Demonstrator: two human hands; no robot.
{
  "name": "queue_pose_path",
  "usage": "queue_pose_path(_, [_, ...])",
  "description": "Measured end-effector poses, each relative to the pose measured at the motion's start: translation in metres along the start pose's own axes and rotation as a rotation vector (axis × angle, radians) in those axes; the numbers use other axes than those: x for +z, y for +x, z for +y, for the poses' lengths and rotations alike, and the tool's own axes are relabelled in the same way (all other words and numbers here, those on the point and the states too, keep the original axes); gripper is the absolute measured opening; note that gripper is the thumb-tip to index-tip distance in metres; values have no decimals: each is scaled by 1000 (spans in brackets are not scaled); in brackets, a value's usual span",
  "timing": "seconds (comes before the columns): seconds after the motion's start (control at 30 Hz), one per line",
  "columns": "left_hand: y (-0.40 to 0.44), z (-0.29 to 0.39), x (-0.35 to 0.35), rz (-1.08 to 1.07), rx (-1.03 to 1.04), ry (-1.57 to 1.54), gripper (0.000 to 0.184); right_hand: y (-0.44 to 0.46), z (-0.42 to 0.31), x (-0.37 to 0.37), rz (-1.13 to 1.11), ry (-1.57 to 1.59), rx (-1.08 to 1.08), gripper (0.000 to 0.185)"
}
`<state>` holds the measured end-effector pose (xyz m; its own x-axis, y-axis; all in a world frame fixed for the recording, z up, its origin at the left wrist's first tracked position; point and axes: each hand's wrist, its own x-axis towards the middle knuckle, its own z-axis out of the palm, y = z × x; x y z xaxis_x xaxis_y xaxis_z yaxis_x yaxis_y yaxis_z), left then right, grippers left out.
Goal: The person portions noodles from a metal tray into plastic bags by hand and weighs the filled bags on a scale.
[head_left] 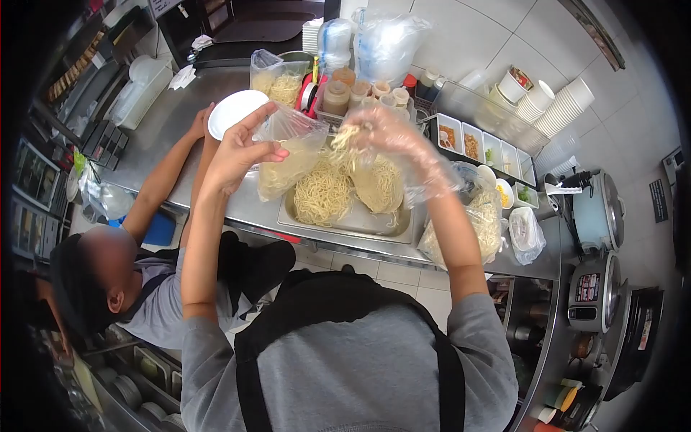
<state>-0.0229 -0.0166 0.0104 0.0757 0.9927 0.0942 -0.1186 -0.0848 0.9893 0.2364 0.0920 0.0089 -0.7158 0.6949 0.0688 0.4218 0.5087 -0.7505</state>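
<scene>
My bare left hand [248, 147] holds a clear plastic bag [291, 162] by its left side, thumb and fingers at its upper edge; some pale noodles seem to be inside. My right hand [392, 129], in a loose clear plastic glove, grips a clump of noodles [348, 138] just right of the bag's mouth. Strands hang down from it. Below both hands a metal tray [360, 227] bears a large heap of yellow noodles [322, 191] on its left and a smaller heap [378, 186] on its right.
On the left a co-worker [155, 281] leans an arm on the steel counter [162, 133], near a white bowl [234, 114]. Sauce bottles [336, 97] stand behind the tray. To the right are topping containers [471, 146], a filled noodle bag [468, 230] and stacked cups [568, 104].
</scene>
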Motion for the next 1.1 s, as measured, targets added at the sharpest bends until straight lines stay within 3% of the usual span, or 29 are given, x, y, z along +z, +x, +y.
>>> queue_pose_path(0.1, [1,0,-1,-13,-7,18,68,-2,-39,-32,68,391,-67,33])
queue_pose_path(0.2, [3,-2,-3,-38,-6,22,70,-13,-91,-55,196,385,-79,22])
queue_pose_path(0.33, [8,-7,1,-68,-35,20,73,15,-92,-92,107,421,-435,35])
queue_pose_path(0.53, [14,-15,11,-91,-79,-2,75,30,-131,-107,215,357,-464,32])
queue_pose_path(0.7, [19,-11,17,-92,-108,-70,75,49,-120,-68,24,231,-410,27])
queue_pose_path(0.73, [21,-10,17,-93,-125,-87,75,66,-104,-58,-84,73,-351,27])
queue_pose_path(0.77, [22,-8,17,-95,-142,-103,74,61,-106,-38,-49,-26,-169,27])
queue_pose_path(0.8, [22,-6,19,-109,-118,-107,74,62,-93,-22,-4,-297,-174,30])
queue_pose_path(0.9, [24,-5,21,-127,-63,-91,72,66,-99,-19,-216,-520,-177,35])
queue_pose_path(0.93, [26,-10,20,-113,-54,-73,72,59,-109,-25,-149,-430,-110,34])
queue_pose_path(1.03, [21,-5,19,-106,-44,-105,74,60,-107,-40,59,-187,-237,27])
queue_pose_path(1.07, [20,-2,19,-111,-43,-129,74,57,-107,-40,64,-65,-188,25])
queue_pose_path(1.1, [22,-3,20,-108,-22,-125,75,58,-104,-42,84,-148,-301,24])
